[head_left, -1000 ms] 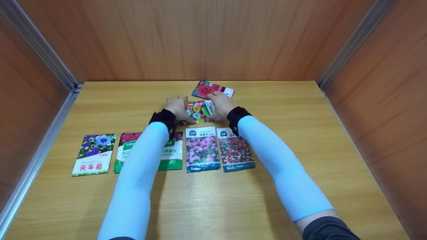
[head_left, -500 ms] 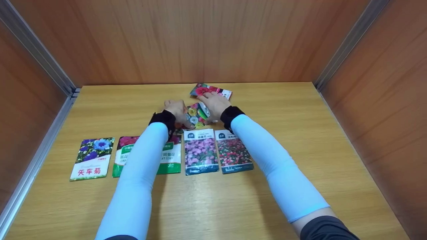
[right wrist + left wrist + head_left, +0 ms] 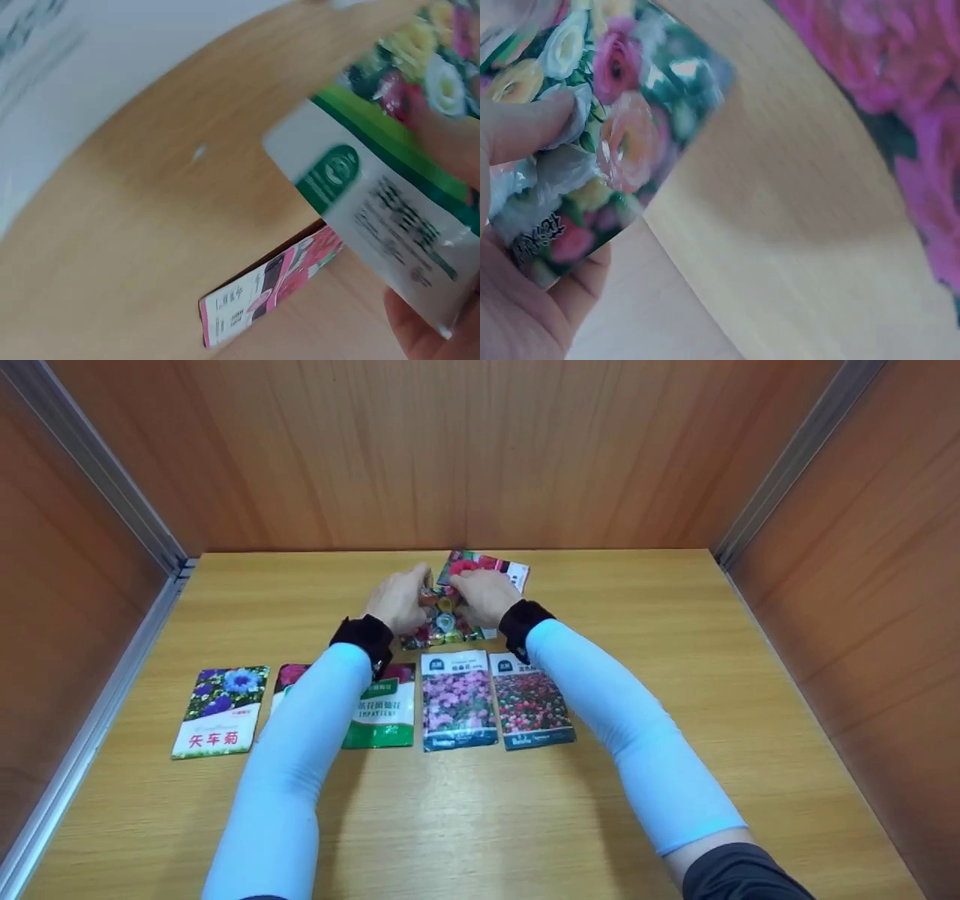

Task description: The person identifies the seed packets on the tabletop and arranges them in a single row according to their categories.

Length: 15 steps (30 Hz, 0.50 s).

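A glossy seed packet [image 3: 445, 624] printed with mixed-colour flowers lies between both hands, close over the back middle of the table. My left hand [image 3: 397, 598] pinches its flowered end, thumb on top and fingers beneath, as the left wrist view shows on the packet [image 3: 626, 142]. The right hand [image 3: 489, 594] grips the white label end of the packet [image 3: 375, 217], with its thumb over the flowers and a finger under the edge. Just behind the right hand, a red-flowered seed packet [image 3: 517, 574] lies flat, partly covered by that hand in the head view.
Nearer the body runs a row of seed packets: a blue-flowered one [image 3: 221, 712], a green-and-white one [image 3: 384, 716] partly under the left sleeve, a pink-flowered one [image 3: 459, 705] and a red-flowered one [image 3: 534, 705]. Wooden panels [image 3: 465, 450] wall the table's back and sides.
The mixed-flower packet has turned clockwise between the hands, its label end swinging from upper right to lower right. The left hand has shifted slightly farther back; the row of packets stays put.
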Tool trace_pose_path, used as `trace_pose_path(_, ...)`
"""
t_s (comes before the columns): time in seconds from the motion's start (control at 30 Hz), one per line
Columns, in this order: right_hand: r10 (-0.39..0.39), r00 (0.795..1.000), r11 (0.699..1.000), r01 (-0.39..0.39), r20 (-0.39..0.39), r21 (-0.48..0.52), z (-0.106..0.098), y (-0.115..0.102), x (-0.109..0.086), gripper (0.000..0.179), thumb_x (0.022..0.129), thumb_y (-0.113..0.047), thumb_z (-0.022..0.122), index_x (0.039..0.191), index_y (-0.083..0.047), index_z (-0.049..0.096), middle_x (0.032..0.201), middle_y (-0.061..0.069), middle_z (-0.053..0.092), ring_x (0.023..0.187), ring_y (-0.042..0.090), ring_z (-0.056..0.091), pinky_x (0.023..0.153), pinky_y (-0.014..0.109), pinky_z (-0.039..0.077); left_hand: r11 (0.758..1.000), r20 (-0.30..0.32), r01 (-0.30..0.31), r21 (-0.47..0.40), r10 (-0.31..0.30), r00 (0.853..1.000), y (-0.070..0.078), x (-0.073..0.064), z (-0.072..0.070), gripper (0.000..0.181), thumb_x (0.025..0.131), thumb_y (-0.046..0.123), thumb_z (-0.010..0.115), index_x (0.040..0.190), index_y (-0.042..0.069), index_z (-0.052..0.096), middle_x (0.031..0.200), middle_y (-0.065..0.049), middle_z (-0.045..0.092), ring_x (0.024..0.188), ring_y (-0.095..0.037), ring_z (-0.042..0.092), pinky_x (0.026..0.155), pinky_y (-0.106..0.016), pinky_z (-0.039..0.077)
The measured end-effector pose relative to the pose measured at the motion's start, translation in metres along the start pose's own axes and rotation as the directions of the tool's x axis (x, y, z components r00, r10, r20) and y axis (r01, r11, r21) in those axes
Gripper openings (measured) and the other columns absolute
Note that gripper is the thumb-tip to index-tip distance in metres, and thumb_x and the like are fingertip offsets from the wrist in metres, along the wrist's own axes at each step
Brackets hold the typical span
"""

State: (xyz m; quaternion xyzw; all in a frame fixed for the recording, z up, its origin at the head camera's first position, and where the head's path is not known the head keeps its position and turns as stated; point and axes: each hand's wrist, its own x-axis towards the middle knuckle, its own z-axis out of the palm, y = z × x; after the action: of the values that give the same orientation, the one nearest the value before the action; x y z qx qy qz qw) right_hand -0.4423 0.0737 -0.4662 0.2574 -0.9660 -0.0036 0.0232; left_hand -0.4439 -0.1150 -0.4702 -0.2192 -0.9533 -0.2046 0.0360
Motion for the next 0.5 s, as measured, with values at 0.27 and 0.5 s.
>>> trace_pose_path(0.27, 0.045, 0.958, 0.938, 0.056, -0.282, 0.342, -0.014, 0.035, -0.038, 0.014, 0.085, -0.032, 0.058, 0.093, -0.024, 0.065, 0.083, -0.013, 0.062, 0.071, 0.003, 0.054, 0.065, 0.021, 0.043, 0.947, -0.113, 0.024, -0.320, -0.064, 0.992, 0.011, 0.000, -0.019, 0.044, 0.073, 0.030, 0.072, 0.108, 0.020, 0.047, 0.093, 0.003, 0.057, 0.082, -0.013, 0.052, 0.068, -0.031, 0.044)
trace_pose_path(0.5, 0.224, 0.906, 0.805, 0.035, -0.359, 0.592, -0.019, 0.075, -0.110, 0.013, 0.082, -0.027, 0.063, 0.087, -0.016, 0.067, 0.079, -0.006, 0.063, 0.069, 0.008, 0.057, 0.059, 0.026, 0.047, 0.943, -0.074, -0.067, -0.326, 0.045, 0.996, 0.004, -0.024, -0.032, 0.011, 0.083, 0.026, 0.061, 0.088, 0.017, 0.058, 0.082, 0.006, 0.058, 0.073, -0.010, 0.055, 0.062, -0.028, 0.046)
